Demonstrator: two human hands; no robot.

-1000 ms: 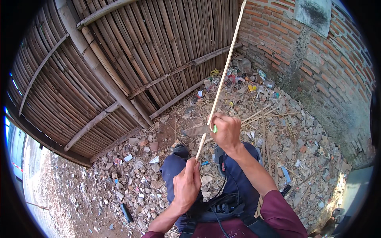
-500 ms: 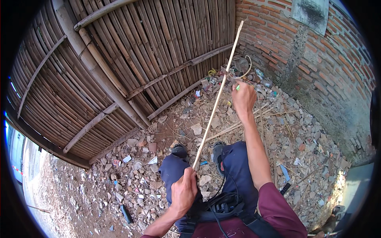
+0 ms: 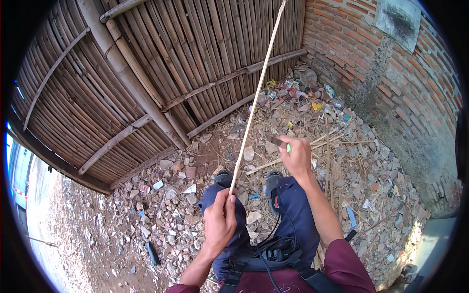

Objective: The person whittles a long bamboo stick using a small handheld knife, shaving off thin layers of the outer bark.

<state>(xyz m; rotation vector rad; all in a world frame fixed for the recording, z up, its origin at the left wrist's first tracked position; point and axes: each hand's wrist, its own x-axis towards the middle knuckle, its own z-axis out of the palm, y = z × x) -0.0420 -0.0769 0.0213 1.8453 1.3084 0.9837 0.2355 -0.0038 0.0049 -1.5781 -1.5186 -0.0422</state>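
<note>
My left hand (image 3: 220, 222) is closed around the lower end of a long, pale bamboo strip (image 3: 252, 115), just above my left knee. The strip slants up and away, its far tip crossing in front of the slatted wall. To the right of the strip, my right hand (image 3: 296, 155) grips a knife (image 3: 277, 141) with a bright green handle. The dark blade points left toward the strip, with a gap between them. Most of the handle is hidden inside my fingers.
A slatted bamboo wall (image 3: 205, 58) rises ahead and to the left, meeting a brick wall (image 3: 349, 51) at the corner. Rubble and litter cover the ground (image 3: 171, 222). Several loose bamboo strips (image 3: 312, 144) lie beyond my right foot. A dark, narrow object (image 3: 152, 254) lies at left.
The knife and my right hand have come back nearer to me, away from the strip. The strip has risen and its far tip has swung left. A curled shaving by the blade is gone.
</note>
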